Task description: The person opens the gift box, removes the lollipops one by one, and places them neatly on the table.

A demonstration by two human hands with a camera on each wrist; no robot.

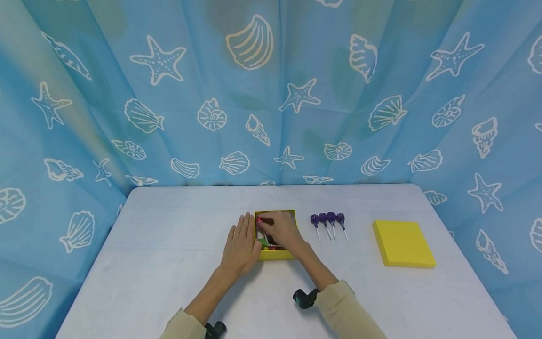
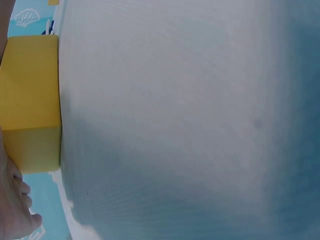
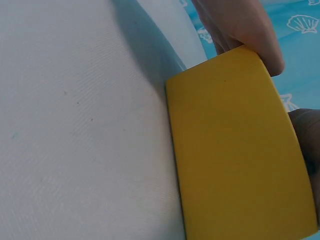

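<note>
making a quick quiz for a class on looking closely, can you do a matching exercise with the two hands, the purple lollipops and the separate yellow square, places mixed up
Things
1. left hand
2. right hand
3. four purple lollipops
4. separate yellow square

Places
A. side by side on the table, between the open box and another yellow thing
B. pinching a red sweet inside the open box
C. farther right on the table than the lollipops
D. along the left side of the open box, fingers straight

Pairs: 1-D, 2-B, 3-A, 4-C
</note>
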